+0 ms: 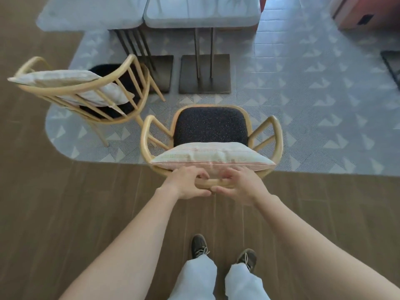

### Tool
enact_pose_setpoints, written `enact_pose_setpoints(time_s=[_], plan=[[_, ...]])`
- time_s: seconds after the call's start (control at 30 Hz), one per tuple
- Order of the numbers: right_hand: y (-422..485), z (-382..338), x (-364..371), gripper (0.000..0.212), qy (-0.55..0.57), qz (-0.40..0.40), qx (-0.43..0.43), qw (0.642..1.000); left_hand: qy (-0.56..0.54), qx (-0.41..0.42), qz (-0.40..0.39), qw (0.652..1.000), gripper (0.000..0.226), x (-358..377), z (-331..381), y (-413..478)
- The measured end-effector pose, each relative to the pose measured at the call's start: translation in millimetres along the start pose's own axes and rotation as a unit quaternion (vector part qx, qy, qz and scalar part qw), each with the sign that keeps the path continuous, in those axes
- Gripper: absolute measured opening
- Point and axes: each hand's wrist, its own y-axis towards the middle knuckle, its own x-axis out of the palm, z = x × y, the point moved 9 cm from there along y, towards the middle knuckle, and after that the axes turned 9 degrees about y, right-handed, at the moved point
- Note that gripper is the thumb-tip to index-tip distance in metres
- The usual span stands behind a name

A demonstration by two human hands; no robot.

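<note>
Pale wood makes the chair point(210, 126) at 12 o'clock stiff and probably light; its cushion point(212, 158) lies loose. The left hand point(188, 184) and right hand point(240, 185) half-curl round the back rail point(214, 182); whether they grip, I cannot tell.

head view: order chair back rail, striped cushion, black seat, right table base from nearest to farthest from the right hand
1. chair back rail, within the right hand
2. striped cushion, just beyond
3. black seat, farther forward
4. right table base, farthest ahead
</note>
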Motion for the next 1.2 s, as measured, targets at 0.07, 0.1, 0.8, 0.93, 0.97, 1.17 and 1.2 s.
enact_pose_setpoints(time_s=[0.07,0.1,0.8,0.93,0.97,1.17,1.2], plan=[[9,7,14,0.056,-0.097,-0.027,-0.005,0.995,0.077,-0.01,-0.027,0.997,0.05,19,-3,12],[17,8,20,0.056,-0.13,-0.046,0.001,0.99,0.1,-0.014,-0.03,0.994,0.042,25,-4,17],[154,8,9,0.017,-0.279,-0.09,-0.06,0.954,0.268,0.026,0.03,0.963,0.026,-20,-58,129],[199,5,-11,0.017,-0.277,-0.08,-0.078,0.955,0.271,0.028,0.035,0.961,0.025,-49,-74,164],[212,5,-17,0.017,-0.276,-0.077,-0.083,0.954,0.275,0.027,0.037,0.96,0.025,-56,-78,175],[281,3,-58,0.023,-0.257,-0.078,-0.086,0.959,0.263,0.017,0.03,0.964,0.019,-101,-102,234],[291,3,-61,0.023,-0.253,-0.079,-0.089,0.96,0.261,0.019,0.037,0.965,0.019,-108,-106,243]])
